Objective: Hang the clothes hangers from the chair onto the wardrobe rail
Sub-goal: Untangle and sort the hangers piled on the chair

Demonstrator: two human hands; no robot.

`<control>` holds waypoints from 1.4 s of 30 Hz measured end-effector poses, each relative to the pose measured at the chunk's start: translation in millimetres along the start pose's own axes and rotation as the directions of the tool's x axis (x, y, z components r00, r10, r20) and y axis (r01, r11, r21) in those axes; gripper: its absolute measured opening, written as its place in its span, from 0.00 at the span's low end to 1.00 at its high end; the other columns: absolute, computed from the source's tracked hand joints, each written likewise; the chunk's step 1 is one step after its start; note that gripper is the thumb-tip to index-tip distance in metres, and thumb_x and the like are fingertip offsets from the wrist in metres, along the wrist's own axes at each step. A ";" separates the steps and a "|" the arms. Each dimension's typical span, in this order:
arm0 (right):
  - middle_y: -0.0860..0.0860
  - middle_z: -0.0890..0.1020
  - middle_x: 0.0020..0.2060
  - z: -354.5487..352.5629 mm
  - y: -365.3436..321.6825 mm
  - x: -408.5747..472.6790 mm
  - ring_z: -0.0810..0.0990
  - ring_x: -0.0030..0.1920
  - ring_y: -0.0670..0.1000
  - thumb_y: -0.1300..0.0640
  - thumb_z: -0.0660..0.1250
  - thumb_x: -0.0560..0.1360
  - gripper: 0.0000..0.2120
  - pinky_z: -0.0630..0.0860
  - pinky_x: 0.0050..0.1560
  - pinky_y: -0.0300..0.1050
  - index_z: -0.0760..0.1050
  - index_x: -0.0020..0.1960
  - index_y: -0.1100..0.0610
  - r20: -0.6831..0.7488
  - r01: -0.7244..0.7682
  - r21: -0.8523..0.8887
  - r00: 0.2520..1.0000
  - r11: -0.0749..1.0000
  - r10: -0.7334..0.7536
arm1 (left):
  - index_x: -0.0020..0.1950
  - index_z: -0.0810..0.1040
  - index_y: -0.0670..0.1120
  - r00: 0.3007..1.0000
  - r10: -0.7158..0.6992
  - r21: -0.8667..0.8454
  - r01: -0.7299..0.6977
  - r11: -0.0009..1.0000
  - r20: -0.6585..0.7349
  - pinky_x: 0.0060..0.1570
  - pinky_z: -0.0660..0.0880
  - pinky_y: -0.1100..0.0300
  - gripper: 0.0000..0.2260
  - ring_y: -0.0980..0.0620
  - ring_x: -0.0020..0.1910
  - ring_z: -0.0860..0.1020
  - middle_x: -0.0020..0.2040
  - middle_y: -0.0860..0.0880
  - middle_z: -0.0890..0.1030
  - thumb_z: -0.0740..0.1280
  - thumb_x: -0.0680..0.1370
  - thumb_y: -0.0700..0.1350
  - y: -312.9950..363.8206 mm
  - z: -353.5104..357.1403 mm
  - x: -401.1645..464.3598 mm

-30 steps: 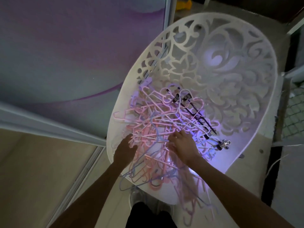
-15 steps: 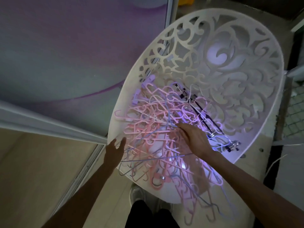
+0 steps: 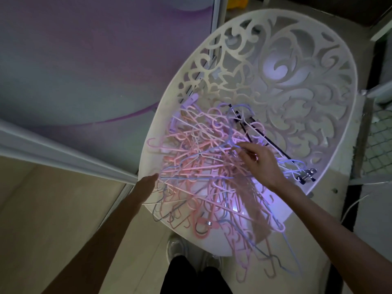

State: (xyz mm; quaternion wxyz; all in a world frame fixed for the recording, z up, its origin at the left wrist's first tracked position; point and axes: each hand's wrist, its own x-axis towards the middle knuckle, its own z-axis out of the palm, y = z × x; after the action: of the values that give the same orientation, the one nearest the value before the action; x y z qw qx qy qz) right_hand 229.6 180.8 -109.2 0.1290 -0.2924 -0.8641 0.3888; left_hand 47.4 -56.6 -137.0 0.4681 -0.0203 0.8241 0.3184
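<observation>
Where the pale wood-look floor (image 3: 53, 209) meets the lilac-and-grey sliding wardrobe door (image 3: 84, 60), at about nine o'clock, a grey metal track (image 3: 63, 153) runs slantwise toward the chair. The left hand (image 3: 146, 185) reaches in from seven o'clock with its fingers straight and together, their tips touching the near left rim of the chair right beside the outermost hangers; it holds nothing. The white plastic tub chair with a scroll-cut openwork back (image 3: 286, 81) fills the middle of the view. On its seat lies a tangled heap of thin pink, lilac and pale blue plastic clothes hangers (image 3: 191, 158), piled from the left rim across to the centre, with many hooks and shoulders spilling over the front edge at six o'clock. Below that edge a light-coloured shoe (image 3: 176, 247) and a dark trouser leg (image 3: 191, 276) show. The right hand (image 3: 261, 162) comes in from four o'clock, palm down over the centre of the heap, its fingers curled and pinching a pale blue hanger (image 3: 224, 145) near its neck, close to the top of the pile. Just past that hand, toward two o'clock, black clip hangers with metal clamps (image 3: 275, 149) lie slantwise on the seat, their clamps near the right rim. At three o'clock a wire mesh panel (image 3: 379, 141) stands beyond the chair, and a yellow object (image 3: 235, 3) lies at twelve o'clock.
</observation>
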 end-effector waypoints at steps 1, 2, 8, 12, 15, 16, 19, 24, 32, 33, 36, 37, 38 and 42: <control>0.54 0.79 0.32 -0.4 -1.3 1.1 0.71 0.30 0.44 0.52 0.64 0.77 0.09 0.70 0.36 0.47 0.81 0.52 0.52 0.032 -0.025 0.033 0.999 0.999 0.024 | 0.73 0.62 0.39 1.000 -0.020 0.002 0.020 1.000 0.024 0.63 0.66 0.55 0.21 0.42 0.71 0.65 0.73 0.41 0.65 0.53 0.83 0.48 0.6 2.7 -6.5; 0.55 0.80 0.33 0.0 -2.5 0.7 0.72 0.30 0.43 0.54 0.65 0.76 0.08 0.71 0.37 0.47 0.82 0.52 0.52 0.038 -0.047 0.057 0.998 0.997 0.045 | 0.74 0.61 0.40 0.999 -0.039 0.003 0.039 0.999 0.021 0.59 0.66 0.56 0.21 0.42 0.70 0.65 0.73 0.41 0.64 0.53 0.83 0.48 -0.4 5.3 -15.1; 0.54 0.84 0.41 -2.6 -5.6 1.4 0.80 0.40 0.52 0.58 0.66 0.76 0.09 0.75 0.46 0.53 0.82 0.53 0.55 -0.057 -0.130 0.161 0.988 0.978 0.141 | 0.71 0.68 0.43 0.994 0.057 0.126 -0.068 0.990 0.089 0.55 0.71 0.54 0.19 0.43 0.58 0.75 0.66 0.36 0.72 0.61 0.80 0.40 -29.0 -2.2 -4.0; 0.45 0.80 0.38 -13.5 -13.7 8.3 0.75 0.37 0.36 0.57 0.65 0.77 0.09 0.71 0.43 0.38 0.81 0.55 0.55 -0.067 -0.095 0.114 0.992 0.989 0.103 | 0.71 0.67 0.41 0.983 0.149 0.189 -0.167 0.968 0.106 0.67 0.64 0.52 0.24 0.38 0.69 0.68 0.70 0.36 0.69 0.66 0.76 0.34 -37.6 -12.5 -10.4; 0.39 0.75 0.32 -18.1 -18.7 12.7 0.71 0.33 0.37 0.55 0.64 0.78 0.10 0.67 0.39 0.33 0.81 0.57 0.53 -0.113 -0.081 0.065 0.990 0.995 0.088 | 0.67 0.73 0.44 0.981 0.170 0.202 -0.185 0.962 0.094 0.60 0.68 0.59 0.21 0.44 0.65 0.73 0.68 0.44 0.72 0.69 0.74 0.37 -45.6 -14.0 -10.6; 0.39 0.73 0.29 -19.4 -20.9 13.7 0.70 0.32 0.38 0.54 0.64 0.78 0.10 0.66 0.38 0.34 0.81 0.56 0.52 -0.121 -0.069 0.034 0.990 0.997 0.073 | 0.62 0.77 0.46 0.981 0.192 0.298 -0.193 0.935 0.031 0.55 0.70 0.62 0.17 0.46 0.61 0.77 0.65 0.46 0.75 0.70 0.74 0.42 -47.8 -13.8 -10.6; 0.40 0.76 0.32 -22.9 -30.3 14.8 0.72 0.35 0.45 0.51 0.63 0.78 0.11 0.63 0.38 0.40 0.80 0.56 0.51 -0.037 0.042 -0.172 0.998 0.984 -0.049 | 0.47 0.82 0.52 0.927 0.312 0.586 -0.137 0.799 -0.209 0.51 0.72 0.60 0.06 0.49 0.54 0.80 0.56 0.51 0.81 0.69 0.74 0.52 -48.2 -11.2 -12.4; 0.50 0.85 0.48 -33.6 -43.3 31.4 0.81 0.51 0.57 0.46 0.60 0.79 0.14 0.64 0.38 0.42 0.78 0.60 0.48 0.145 0.259 -0.379 0.965 0.888 -0.219 | 0.51 0.82 0.49 0.845 0.426 0.606 -0.161 0.779 -0.324 0.53 0.72 0.54 0.08 0.42 0.54 0.78 0.54 0.45 0.81 0.66 0.77 0.49 -28.4 -5.2 -9.0; 0.51 0.83 0.41 -48.8 -60.5 54.6 0.80 0.52 0.57 0.47 0.62 0.77 0.14 0.66 0.42 0.43 0.77 0.62 0.44 0.313 0.245 -0.412 0.943 0.878 -0.116 | 0.57 0.80 0.51 0.917 0.356 0.531 -0.215 0.819 -0.179 0.56 0.75 0.54 0.12 0.46 0.56 0.79 0.57 0.50 0.81 0.69 0.74 0.51 -31.2 -1.4 12.8; 0.52 0.84 0.42 -51.6 -60.5 53.5 0.81 0.52 0.57 0.46 0.62 0.77 0.14 0.67 0.43 0.44 0.77 0.61 0.43 0.341 0.260 -0.444 0.934 0.857 -0.107 | 0.59 0.78 0.51 0.922 0.351 0.518 -0.225 0.825 -0.160 0.57 0.75 0.53 0.14 0.47 0.57 0.79 0.59 0.50 0.80 0.70 0.74 0.49 -29.3 -5.7 10.6; 0.51 0.84 0.47 -56.9 -57.1 43.9 0.81 0.52 0.56 0.47 0.62 0.77 0.13 0.68 0.41 0.43 0.77 0.60 0.43 0.397 0.367 -0.472 0.900 0.802 -0.178 | 0.61 0.77 0.47 0.891 0.395 0.419 -0.278 0.865 -0.224 0.58 0.75 0.53 0.14 0.45 0.55 0.80 0.59 0.48 0.80 0.68 0.75 0.44 -12.1 -22.2 2.5; 0.51 0.84 0.46 -58.5 -55.5 39.2 0.81 0.50 0.56 0.48 0.63 0.77 0.12 0.67 0.40 0.43 0.78 0.59 0.44 0.408 0.393 -0.449 0.889 0.803 -0.208 | 0.59 0.78 0.46 0.878 0.400 0.377 -0.287 0.880 -0.264 0.58 0.75 0.53 0.12 0.45 0.55 0.80 0.59 0.46 0.81 0.66 0.76 0.43 -1.7 -29.0 -2.9; 0.52 0.84 0.44 -61.4 -54.1 34.9 0.82 0.48 0.56 0.49 0.63 0.77 0.12 0.66 0.39 0.42 0.79 0.59 0.45 0.413 0.411 -0.431 0.881 0.803 -0.230 | 0.57 0.80 0.46 0.868 0.398 0.335 -0.296 0.895 -0.297 0.59 0.75 0.51 0.10 0.43 0.55 0.80 0.58 0.45 0.81 0.65 0.77 0.43 10.1 -35.6 -7.8; 0.52 0.84 0.39 -60.1 -43.1 18.3 0.82 0.43 0.57 0.48 0.60 0.76 0.14 0.71 0.39 0.44 0.80 0.57 0.47 0.413 0.404 -0.419 0.882 0.813 -0.225 | 0.57 0.79 0.42 0.936 0.331 0.210 -0.302 0.930 -0.121 0.59 0.74 0.51 0.14 0.44 0.54 0.79 0.54 0.43 0.80 0.58 0.81 0.48 72.6 -35.1 -22.3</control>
State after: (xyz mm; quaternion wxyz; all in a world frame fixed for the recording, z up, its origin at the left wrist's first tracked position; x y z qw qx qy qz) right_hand 224.6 205.0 -37.2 -0.0399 -0.0934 -0.9797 0.1728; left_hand 9.2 -23.8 -70.1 0.3449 0.1329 0.8766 0.3082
